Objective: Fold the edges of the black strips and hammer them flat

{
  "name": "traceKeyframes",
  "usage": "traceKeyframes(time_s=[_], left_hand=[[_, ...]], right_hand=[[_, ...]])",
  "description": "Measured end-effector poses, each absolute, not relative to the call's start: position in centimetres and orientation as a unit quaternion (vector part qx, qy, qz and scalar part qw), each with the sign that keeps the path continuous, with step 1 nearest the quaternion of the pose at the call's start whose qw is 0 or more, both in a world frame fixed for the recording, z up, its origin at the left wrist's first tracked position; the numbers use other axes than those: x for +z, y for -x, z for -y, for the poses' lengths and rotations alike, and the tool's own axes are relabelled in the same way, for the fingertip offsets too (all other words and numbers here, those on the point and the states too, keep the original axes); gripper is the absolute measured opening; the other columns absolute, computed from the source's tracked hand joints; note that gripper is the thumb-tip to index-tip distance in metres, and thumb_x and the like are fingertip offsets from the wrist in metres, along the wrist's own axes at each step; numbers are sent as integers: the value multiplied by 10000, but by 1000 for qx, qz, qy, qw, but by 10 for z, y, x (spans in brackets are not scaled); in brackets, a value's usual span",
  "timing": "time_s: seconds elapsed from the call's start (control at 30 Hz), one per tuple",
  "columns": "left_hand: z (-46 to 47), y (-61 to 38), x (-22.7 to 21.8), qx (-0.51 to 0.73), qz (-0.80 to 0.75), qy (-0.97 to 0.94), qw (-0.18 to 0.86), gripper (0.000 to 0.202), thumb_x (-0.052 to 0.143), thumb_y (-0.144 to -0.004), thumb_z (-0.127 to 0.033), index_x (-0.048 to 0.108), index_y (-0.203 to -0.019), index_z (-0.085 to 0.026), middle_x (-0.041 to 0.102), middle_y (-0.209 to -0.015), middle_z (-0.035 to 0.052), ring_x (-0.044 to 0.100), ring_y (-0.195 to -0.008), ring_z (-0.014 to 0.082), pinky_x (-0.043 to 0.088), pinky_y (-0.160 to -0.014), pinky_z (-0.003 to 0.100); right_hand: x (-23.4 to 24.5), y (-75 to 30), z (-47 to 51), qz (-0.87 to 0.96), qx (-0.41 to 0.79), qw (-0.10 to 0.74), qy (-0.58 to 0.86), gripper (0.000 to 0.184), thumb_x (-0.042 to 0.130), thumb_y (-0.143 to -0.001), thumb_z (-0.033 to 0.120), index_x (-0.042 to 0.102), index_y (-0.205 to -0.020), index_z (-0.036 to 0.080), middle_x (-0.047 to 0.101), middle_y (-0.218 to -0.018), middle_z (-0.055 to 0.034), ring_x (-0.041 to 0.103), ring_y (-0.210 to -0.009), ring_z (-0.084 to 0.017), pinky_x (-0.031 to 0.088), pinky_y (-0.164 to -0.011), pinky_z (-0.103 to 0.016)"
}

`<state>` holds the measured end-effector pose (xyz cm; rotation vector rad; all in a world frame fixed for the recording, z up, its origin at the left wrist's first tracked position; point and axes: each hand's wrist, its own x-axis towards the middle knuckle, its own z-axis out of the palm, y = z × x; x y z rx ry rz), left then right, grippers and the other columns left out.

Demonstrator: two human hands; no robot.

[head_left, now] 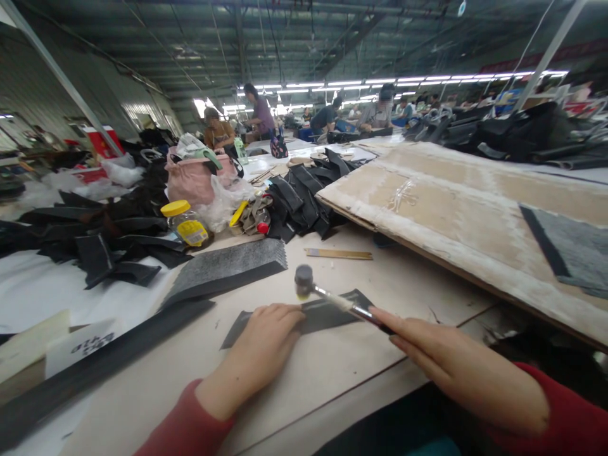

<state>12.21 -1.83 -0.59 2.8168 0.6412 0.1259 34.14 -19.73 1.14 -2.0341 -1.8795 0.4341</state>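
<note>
My right hand point(441, 348) is closed around the dark grip of a small mallet point(338, 300). Its thick grey head, with some yellow at the lower end, hangs above the work surface to the left of the hand. Below the mallet lies a black strip of material point(323, 320) with a pale line along it. My left hand point(270, 335) rests palm down on the left part of this strip, fingers stretched out and covering some of it. Whether the mallet head touches anything is hard to tell.
A wooden stick point(338, 254) lies beyond the mallet. Grey-and-black fabric point(232, 266), a yellow-lidded jar point(186, 223) and piled black strips point(299, 196) stand farther back. A large board point(437, 190) juts in from the right. People work in the background.
</note>
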Motion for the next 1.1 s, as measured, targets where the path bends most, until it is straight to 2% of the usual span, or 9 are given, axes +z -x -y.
traceKeyframes(time_s=[0.1, 0.2, 0.3, 0.4, 0.53, 0.67, 0.77, 0.9, 1.1], left_hand=[[16, -121, -7, 56, -213, -966, 137, 271, 445, -837, -156, 551, -1079, -217, 569, -1143, 50, 487, -1054, 204, 377, -930, 391], [14, -120, -9, 66, -224, -961, 146, 249, 462, -835, -168, 552, -1063, -213, 564, -1111, 49, 483, -1029, 196, 393, -907, 364], [13, -119, -11, 67, -235, -960, 135, 226, 490, -821, -179, 556, -1036, -209, 560, -1078, 47, 489, -997, 194, 403, -880, 356], [12, -121, -3, 83, -231, -966, 85, 218, 535, -795, -202, 565, -1010, -224, 557, -1088, 41, 479, -1023, 214, 378, -894, 392], [14, -127, 27, 143, -194, -970, 24, 248, 546, -801, -309, 564, -1037, -235, 549, -1121, 46, 472, -1051, 228, 368, -901, 390], [13, -127, 51, 189, -177, -966, 2, 299, 476, -835, -425, 570, -1035, -224, 572, -1080, 57, 499, -1020, 228, 388, -896, 374], [7, -118, 42, 170, -204, -964, 13, 335, 456, -844, -433, 562, -1064, -202, 566, -1108, 70, 506, -1029, 227, 409, -894, 370], [-1, -102, 8, 90, -233, -967, 52, 439, 524, -807, -408, 501, -1190, -195, 528, -1200, 81, 484, -1089, 231, 393, -945, 377], [-1, -93, -12, 73, -244, -962, 102, 342, 482, -831, -249, 508, -1168, -197, 527, -1169, 77, 470, -1071, 206, 394, -944, 364]], right_hand=[[0, -339, 196, 669, 160, 145, 711, 449, 332, -900, 249, 390, -1344, 272, 667, -1049, -56, 646, -904, -198, 506, -821, -306], [-5, -339, 196, 674, 138, 160, 708, 442, 346, -899, 254, 403, -1336, 279, 691, -958, -51, 663, -818, -186, 510, -789, -289], [-7, -340, 197, 676, 124, 171, 706, 431, 350, -901, 268, 417, -1326, 284, 694, -926, -48, 664, -795, -179, 507, -770, -274], [-8, -338, 198, 674, 126, 162, 710, 433, 336, -907, 260, 405, -1334, 278, 693, -903, -50, 663, -775, -172, 506, -749, -267], [-7, -336, 199, 672, 123, 165, 712, 435, 340, -907, 248, 398, -1337, 279, 689, -901, -48, 659, -773, -164, 500, -733, -253], [-5, -335, 199, 670, 127, 167, 712, 444, 344, -903, 242, 385, -1343, 279, 689, -911, -44, 659, -776, -164, 501, -734, -251], [-6, -335, 199, 668, 128, 172, 712, 443, 343, -901, 249, 392, -1340, 280, 693, -914, -42, 663, -783, -170, 506, -747, -260], [-9, -337, 199, 669, 138, 172, 710, 442, 344, -899, 267, 400, -1338, 280, 692, -944, -44, 664, -814, -183, 515, -770, -276], [-10, -338, 198, 660, 171, 146, 717, 463, 337, -894, 263, 371, -1355, 268, 678, -1016, -47, 646, -908, -203, 530, -786, -314]])
